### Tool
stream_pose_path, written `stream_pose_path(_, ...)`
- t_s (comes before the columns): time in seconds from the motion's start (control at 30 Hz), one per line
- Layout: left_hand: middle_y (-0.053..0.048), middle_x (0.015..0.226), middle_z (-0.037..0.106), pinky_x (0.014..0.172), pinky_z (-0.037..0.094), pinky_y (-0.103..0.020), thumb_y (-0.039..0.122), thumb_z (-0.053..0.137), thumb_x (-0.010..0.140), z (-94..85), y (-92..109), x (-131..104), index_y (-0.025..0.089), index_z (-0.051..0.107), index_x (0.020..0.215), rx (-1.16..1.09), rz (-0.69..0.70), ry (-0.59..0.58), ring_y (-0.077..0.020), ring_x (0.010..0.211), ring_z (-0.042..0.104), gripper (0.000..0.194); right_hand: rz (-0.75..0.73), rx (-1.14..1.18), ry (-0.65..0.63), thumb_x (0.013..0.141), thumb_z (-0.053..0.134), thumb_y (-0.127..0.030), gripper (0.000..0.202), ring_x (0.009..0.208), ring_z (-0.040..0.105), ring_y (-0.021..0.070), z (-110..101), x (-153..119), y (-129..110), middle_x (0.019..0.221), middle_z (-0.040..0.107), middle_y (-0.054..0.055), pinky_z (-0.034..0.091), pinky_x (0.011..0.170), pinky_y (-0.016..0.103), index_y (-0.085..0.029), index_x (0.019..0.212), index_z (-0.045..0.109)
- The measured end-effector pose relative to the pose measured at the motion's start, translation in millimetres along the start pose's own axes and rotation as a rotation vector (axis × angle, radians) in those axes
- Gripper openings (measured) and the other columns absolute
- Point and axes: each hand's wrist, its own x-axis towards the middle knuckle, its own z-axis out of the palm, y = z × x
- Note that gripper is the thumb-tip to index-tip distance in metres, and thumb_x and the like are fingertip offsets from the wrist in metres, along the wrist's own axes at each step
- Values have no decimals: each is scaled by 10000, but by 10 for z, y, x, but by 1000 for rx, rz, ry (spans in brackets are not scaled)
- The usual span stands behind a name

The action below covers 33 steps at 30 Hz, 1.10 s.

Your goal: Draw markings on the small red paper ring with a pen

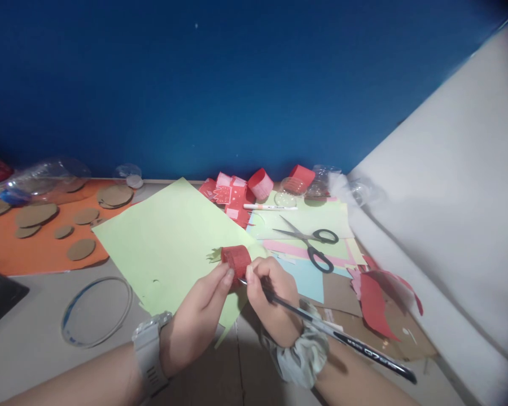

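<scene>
My left hand pinches a small red paper roll between thumb and fingers. Frayed green paper sticks out at the roll's left side. In my right hand is a black-and-clear pen, its tip end pointing at the lower right of the roll and its other end slanting down to the right. Whether the tip touches the paper I cannot tell. Beneath both hands lies a light green sheet.
Open scissors and a white marker lie on coloured paper to the right. Red paper pieces sit by the blue wall. At left are cardboard discs on orange paper, a tape roll and a clear plastic bottle.
</scene>
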Motion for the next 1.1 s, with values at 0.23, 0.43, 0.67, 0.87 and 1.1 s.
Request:
stream_pose_path(0.23, -81, 1328, 664, 1089, 421, -301, 337, 425, 971, 4, -22, -13, 165, 670, 1165, 20, -31, 26, -231, 1256, 577, 357, -24, 25, -41, 873, 506, -136, 221, 540, 445, 91, -12, 9, 6, 662, 540, -47, 362, 520, 218, -225, 704, 394)
stream_pose_path(0.43, -44, 1198, 727, 938, 511, -252, 323, 395, 998, -6, 12, 18, 197, 698, 1113, -13, 63, -18, -208, 1125, 638, 348, -13, 6, -54, 878, 499, -151, 213, 546, 455, 98, -14, 10, 1, 669, 555, -36, 381, 528, 225, -226, 705, 399)
stream_pose_path(0.67, -32, 1177, 731, 922, 515, -249, 289, 403, 998, -20, 24, 10, 204, 697, 1120, -20, 67, -16, -200, 1076, 647, 329, -8, 25, -45, 865, 498, -125, 206, 536, 452, 94, -10, 7, 10, 678, 568, -40, 379, 516, 221, -230, 718, 399)
stream_pose_path(0.87, -44, 1210, 722, 943, 513, -281, 317, 425, 978, -1, -5, -3, 199, 701, 1097, -1, 23, 16, -211, 1051, 662, 323, -29, -28, -73, 843, 501, -128, 222, 526, 458, 100, -27, 38, -43, 633, 555, -36, 384, 511, 226, -229, 673, 401)
stream_pose_path(1.1, -99, 1294, 675, 1117, 391, -367, 370, 435, 966, 6, -55, -22, 164, 663, 1165, 18, -69, 40, -264, 1272, 555, 367, -42, -9, -51, 863, 494, -123, 217, 538, 455, 92, -17, 21, -7, 667, 555, -43, 373, 518, 217, -231, 709, 385)
